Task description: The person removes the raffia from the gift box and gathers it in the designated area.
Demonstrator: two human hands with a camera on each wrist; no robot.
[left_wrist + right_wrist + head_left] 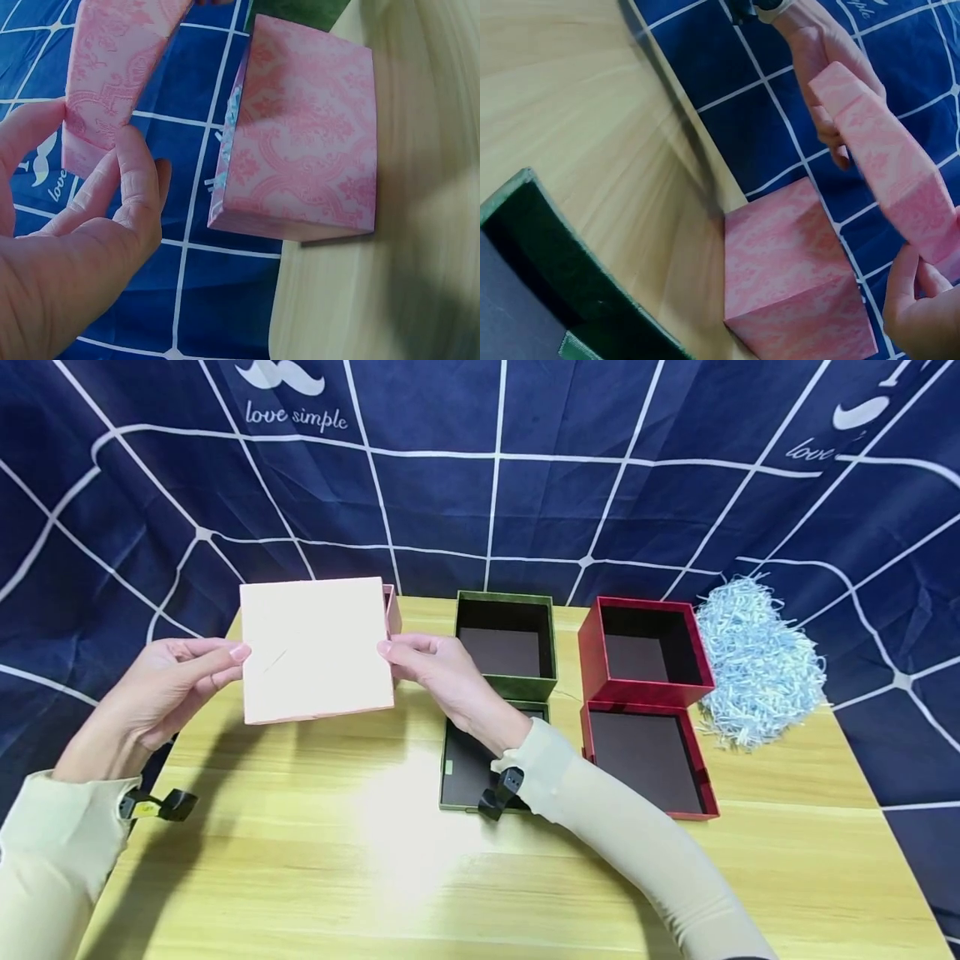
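Note:
A pink patterned box lid is held up between both hands, its top washed out by light in the head view. My left hand pinches its left edge, and my right hand pinches the right edge. Below and behind the lid stands the pink box, mostly hidden by the lid in the head view. The left wrist view shows a gap between lid and box. Strands of blue shredded paper stick out at the box's open top.
An open green box stands right of the pink one, with its green lid in front, under my right forearm. Farther right are a red box and its red lid. Light blue shredded paper is heaped at the table's right.

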